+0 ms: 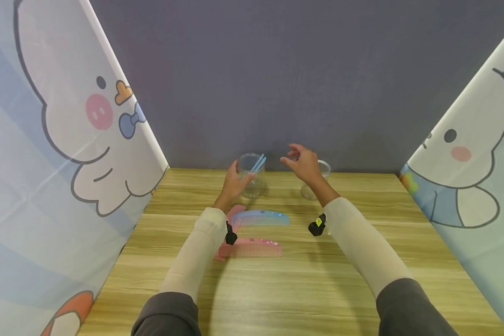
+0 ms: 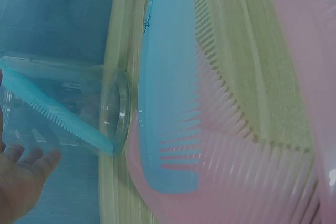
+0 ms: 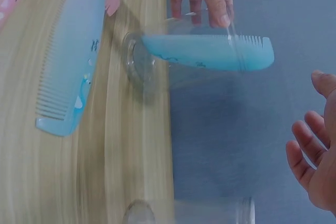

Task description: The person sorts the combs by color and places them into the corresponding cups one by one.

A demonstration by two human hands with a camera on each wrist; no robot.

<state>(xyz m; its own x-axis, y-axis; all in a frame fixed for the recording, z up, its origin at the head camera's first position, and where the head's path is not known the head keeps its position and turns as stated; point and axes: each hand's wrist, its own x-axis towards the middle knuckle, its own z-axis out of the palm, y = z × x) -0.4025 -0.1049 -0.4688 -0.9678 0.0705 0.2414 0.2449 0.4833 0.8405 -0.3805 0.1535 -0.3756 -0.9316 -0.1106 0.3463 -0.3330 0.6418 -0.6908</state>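
Observation:
My left hand (image 1: 234,185) grips a clear jar (image 1: 253,190) at the back of the table, thumb in front and fingers at its far side. A blue comb (image 1: 258,163) leans inside that jar, its upper end above the rim; the right wrist view shows the comb (image 3: 210,52) slanting through the jar (image 3: 157,80). My right hand (image 1: 305,166) hovers right of this jar, holding nothing, with fingers apart and slightly bent (image 3: 323,150). Behind it stands a second clear jar (image 1: 324,168), partly hidden by the hand.
Nearer on the wooden table (image 1: 319,289) lie a blue comb (image 1: 262,213), a pink comb (image 1: 254,242) and another pink comb (image 1: 237,209), partly under the blue one and my left wrist. A grey wall (image 1: 256,84) rises behind; printed cloth panels (image 1: 50,177) flank the table.

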